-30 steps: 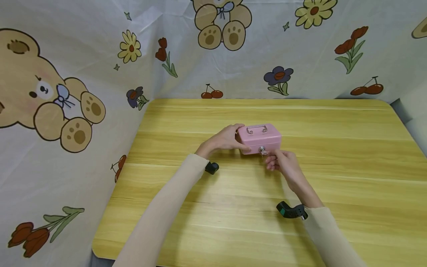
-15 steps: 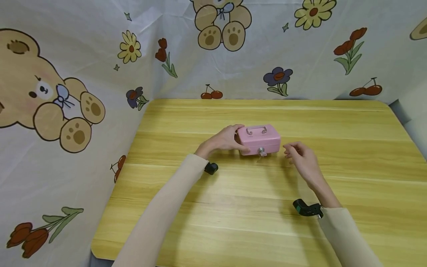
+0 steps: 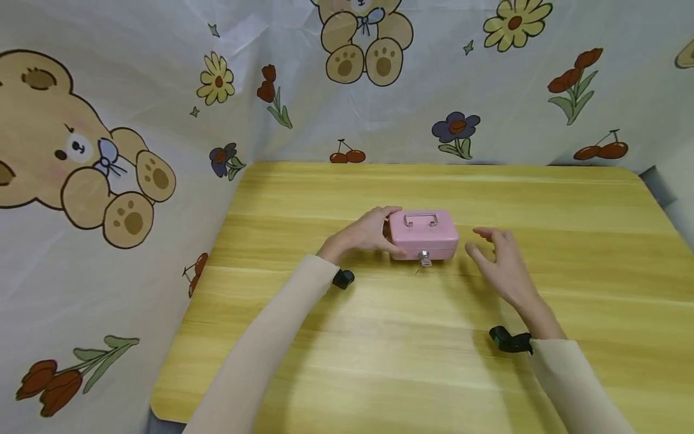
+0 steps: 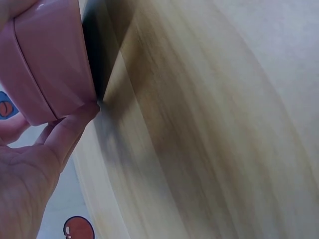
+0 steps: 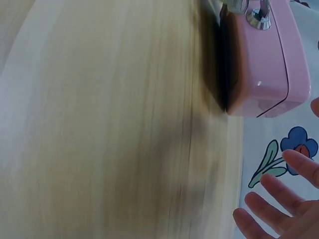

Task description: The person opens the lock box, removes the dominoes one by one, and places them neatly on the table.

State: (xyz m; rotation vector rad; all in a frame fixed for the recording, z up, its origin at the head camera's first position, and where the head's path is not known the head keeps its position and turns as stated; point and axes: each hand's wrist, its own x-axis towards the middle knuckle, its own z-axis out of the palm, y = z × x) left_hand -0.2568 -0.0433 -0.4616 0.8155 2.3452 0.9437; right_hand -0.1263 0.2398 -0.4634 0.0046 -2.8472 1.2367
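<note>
The pink box (image 3: 425,235) shows its handle (image 3: 420,214) only in head view.

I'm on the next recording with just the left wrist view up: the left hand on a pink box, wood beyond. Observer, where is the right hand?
Observer: The right hand is just off the other end of the pink box, not touching it.

Operator: What's on the box's front? My view misses it.

Observer: A silver lock with a key in it.

Operator: And on top?

Observer: A metal handle is fixed to the lid.
</note>
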